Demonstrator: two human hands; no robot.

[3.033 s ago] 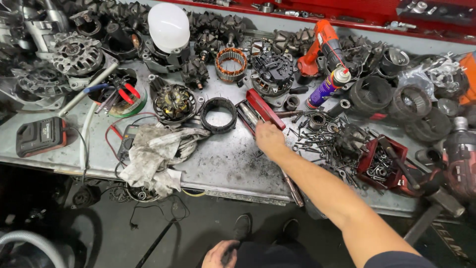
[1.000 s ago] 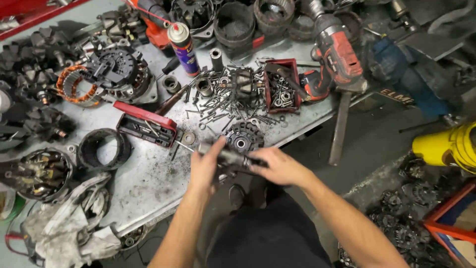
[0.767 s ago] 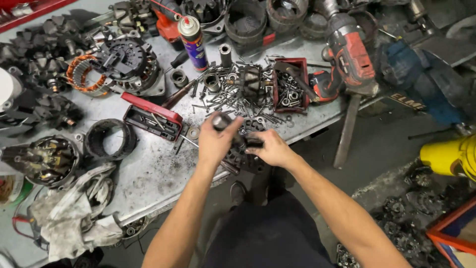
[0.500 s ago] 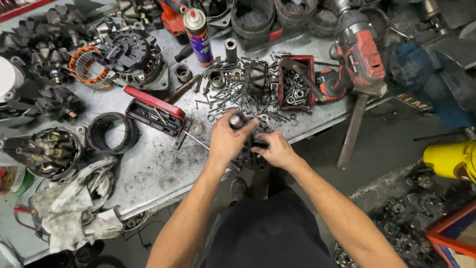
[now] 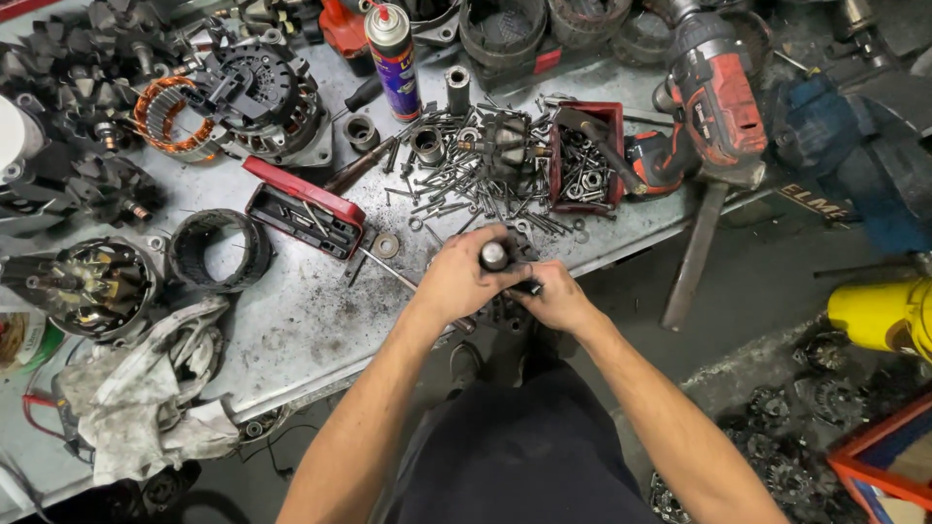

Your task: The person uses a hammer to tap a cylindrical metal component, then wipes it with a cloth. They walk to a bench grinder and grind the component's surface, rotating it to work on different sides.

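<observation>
Rotor part (image 5: pixel 505 291), clenched between your left hand (image 5: pixel 464 281) and right hand (image 5: pixel 550 297) at mid-frame over the bench edge (image 5: pixel 621 254), may slip and fall to the floor.

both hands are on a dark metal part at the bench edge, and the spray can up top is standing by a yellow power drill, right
Not quite. The head view shows the left hand and right hand together on the dark metal part at the edge of the bench, and the spray can stands upright at the top. The power drill is red and black, though, not yellow, and it lies off to the can's right.
</observation>
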